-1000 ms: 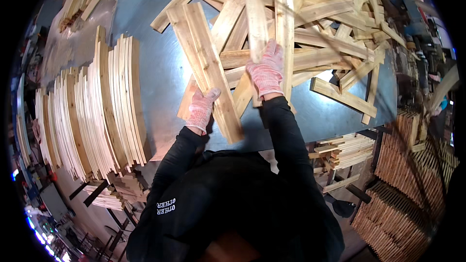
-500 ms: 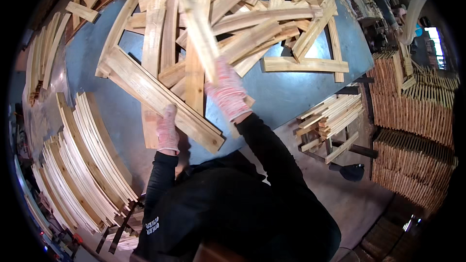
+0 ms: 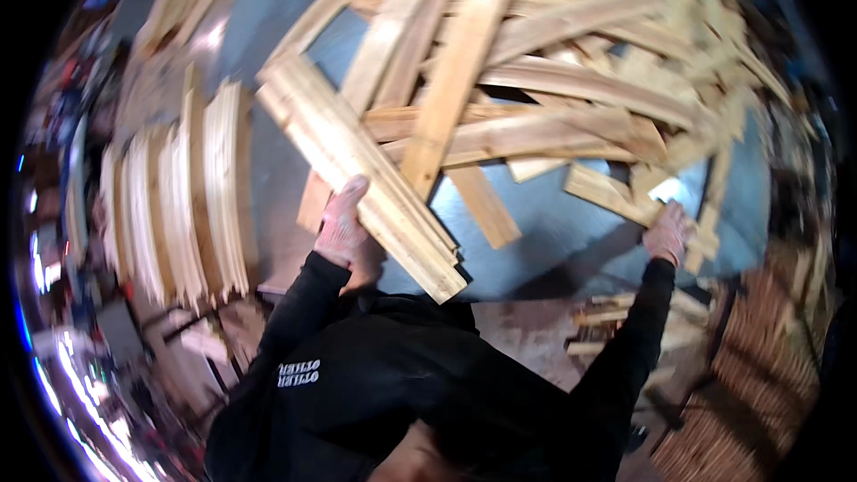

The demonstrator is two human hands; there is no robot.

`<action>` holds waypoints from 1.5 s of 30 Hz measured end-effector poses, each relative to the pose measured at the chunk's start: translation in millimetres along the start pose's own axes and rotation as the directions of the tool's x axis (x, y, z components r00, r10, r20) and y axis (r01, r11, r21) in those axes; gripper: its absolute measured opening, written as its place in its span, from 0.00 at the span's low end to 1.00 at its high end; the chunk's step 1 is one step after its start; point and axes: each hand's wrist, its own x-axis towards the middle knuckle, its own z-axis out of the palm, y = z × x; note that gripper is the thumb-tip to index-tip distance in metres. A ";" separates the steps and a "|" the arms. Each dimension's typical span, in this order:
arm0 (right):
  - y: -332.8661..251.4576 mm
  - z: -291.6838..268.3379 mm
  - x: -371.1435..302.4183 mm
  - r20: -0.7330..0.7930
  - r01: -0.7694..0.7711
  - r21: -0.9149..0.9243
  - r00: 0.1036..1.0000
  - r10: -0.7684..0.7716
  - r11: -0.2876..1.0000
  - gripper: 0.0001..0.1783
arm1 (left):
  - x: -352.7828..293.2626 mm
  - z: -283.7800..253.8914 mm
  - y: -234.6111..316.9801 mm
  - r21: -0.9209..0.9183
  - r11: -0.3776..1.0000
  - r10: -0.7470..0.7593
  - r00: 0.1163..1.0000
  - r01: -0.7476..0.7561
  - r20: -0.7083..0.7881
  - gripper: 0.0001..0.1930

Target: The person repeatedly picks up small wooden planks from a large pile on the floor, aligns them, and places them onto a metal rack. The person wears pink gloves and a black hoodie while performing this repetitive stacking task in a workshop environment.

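Observation:
My left hand (image 3: 344, 223), in a pinkish knitted glove, grips the edge of a small stack of pale wooden boards (image 3: 357, 170), its thumb on top. The stack lies slantwise across the near left of the metal table, its lower end close to my body. My right hand (image 3: 669, 234), gloved alike, is stretched far to the right. Its somewhat blurred fingers close on the near end of a short wooden board (image 3: 611, 195) lying by the pile's right edge. A heap of loose boards (image 3: 553, 138) crosses in many directions beyond both hands.
The blue-grey metal table (image 3: 558, 245) carries the heap. Left of it stand upright rows of curved boards (image 3: 178, 205). Below its right edge is a rack of short boards (image 3: 594, 326), with tall stacked slats (image 3: 741, 393) farther right.
My right hand has let go of the board it was moving and has reached right to another. My left hand stays on the stack, which looks wider. The view has turned.

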 end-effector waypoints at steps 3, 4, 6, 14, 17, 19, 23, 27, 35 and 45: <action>0.3 26.7 27.6 -0.106 0.354 0.113 0.933 -0.343 0.929 0.35 | -0.6 -28.1 -2.1 0.349 0.912 0.252 0.966 -0.216 -0.060 0.17; -9.0 -7.5 17.4 -0.025 0.405 0.141 0.914 -0.405 0.904 0.31 | 3.6 -39.7 -1.5 0.150 0.982 0.138 0.974 -0.112 -0.180 0.16; 11.5 -18.5 -6.0 0.046 0.504 0.185 0.853 -0.520 0.843 0.33 | 11.9 -44.5 48.1 -0.200 0.966 -0.208 0.956 0.167 -0.207 0.17; 91.3 -123.2 -42.7 -0.233 0.453 0.138 0.879 -0.416 0.881 0.48 | 57.8 -134.6 108.6 0.830 0.290 0.023 0.864 0.476 -0.503 0.39; -23.9 -228.9 -67.0 -0.145 0.271 0.528 0.963 -0.229 0.805 0.50 | 77.0 -109.9 75.4 0.883 0.094 0.024 0.886 0.459 -0.463 0.38; -109.6 -249.6 -84.0 -0.116 0.241 0.855 0.952 -0.282 0.460 0.42 | 81.1 -105.4 82.2 0.848 0.140 -0.047 0.859 0.512 -0.511 0.38; -318.4 -329.2 -136.2 0.015 -0.306 0.886 0.771 -0.637 -0.349 0.19 | 67.7 -139.3 71.0 0.857 0.297 0.033 0.893 0.420 -0.449 0.34; -497.5 -306.9 -170.1 -0.373 0.466 0.885 0.683 -0.629 -0.019 0.34 | 39.5 -168.5 74.2 0.866 0.327 0.008 0.915 0.378 -0.403 0.43; -581.6 -309.4 -247.6 0.135 0.217 0.913 0.638 -0.758 0.345 0.37 | -0.2 -187.9 74.1 0.947 0.244 -0.034 0.978 0.207 -0.205 0.59; -563.8 -254.8 -265.8 -0.027 0.094 0.964 0.966 -0.257 0.250 0.55 | 1.3 -186.3 58.1 0.959 0.210 0.030 0.980 0.188 -0.199 0.58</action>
